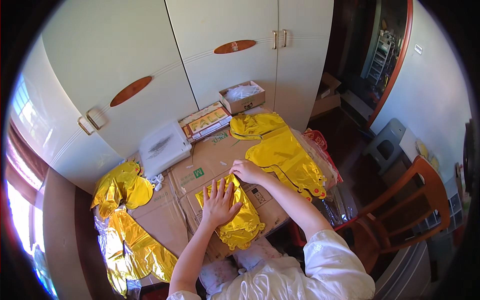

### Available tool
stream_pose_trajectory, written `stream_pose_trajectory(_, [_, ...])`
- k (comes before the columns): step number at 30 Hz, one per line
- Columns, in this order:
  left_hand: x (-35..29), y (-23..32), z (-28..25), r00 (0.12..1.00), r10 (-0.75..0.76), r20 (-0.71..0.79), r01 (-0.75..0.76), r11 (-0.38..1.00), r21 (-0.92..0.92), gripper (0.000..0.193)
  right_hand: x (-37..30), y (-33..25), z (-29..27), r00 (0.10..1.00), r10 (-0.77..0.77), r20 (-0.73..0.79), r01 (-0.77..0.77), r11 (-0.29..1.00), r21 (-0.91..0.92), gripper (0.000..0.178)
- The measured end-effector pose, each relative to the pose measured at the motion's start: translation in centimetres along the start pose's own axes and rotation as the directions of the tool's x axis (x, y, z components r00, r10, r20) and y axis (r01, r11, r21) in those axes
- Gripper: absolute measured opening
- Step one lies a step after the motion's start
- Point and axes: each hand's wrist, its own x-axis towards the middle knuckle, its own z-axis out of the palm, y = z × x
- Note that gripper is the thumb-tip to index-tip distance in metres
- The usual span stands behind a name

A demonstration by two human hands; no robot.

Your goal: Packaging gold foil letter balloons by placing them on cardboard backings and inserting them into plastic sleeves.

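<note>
A flat, folded gold foil balloon [244,220] lies in front of me on the cardboard. My left hand [219,204] rests palm down on it, fingers spread, pressing it against the surface. At its far edge, my right hand [247,171] has its fingers closed on the foil; the fingertips are partly hidden. More flat gold balloons [282,150] are laid out on the right, with small red dots at their near end. On the left, another crumpled gold balloon [140,245] hangs toward the table's edge.
Brown cardboard [155,215] covers the table. Along the back stand a white plastic-wrapped stack [164,146], a flat printed box [205,121] and an open carton with clear plastic [242,97]. A wooden chair [415,200] is at right; white cabinets [125,45] rise behind.
</note>
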Motion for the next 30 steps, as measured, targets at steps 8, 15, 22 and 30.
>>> stream_pose_trajectory(8, [0.1,0.0,0.1,1.000,0.010,-0.021,-0.010,1.000,0.007,0.079,-0.3,-0.4,-0.2,0.992,-0.030,-0.126,0.028,0.999,-0.016,0.014])
stream_pose_trajectory(15, [-0.1,-0.1,0.4,0.999,0.013,-0.036,-0.013,1.000,-0.003,0.080,-1.7,-1.4,-0.3,0.980,-0.171,0.104,0.194,0.941,-0.277,0.028])
stream_pose_trajectory(22, [-0.1,-0.2,0.1,1.000,0.001,-0.002,-0.001,1.000,-0.009,0.082,-2.1,-1.7,-1.4,0.953,-0.088,0.291,0.202,0.899,-0.388,0.042])
stream_pose_trajectory(30, [0.0,0.0,-0.1,1.000,0.000,-0.004,0.000,1.000,-0.010,0.082,-2.1,-1.5,-1.2,0.999,0.030,0.017,-0.030,0.998,-0.048,0.035])
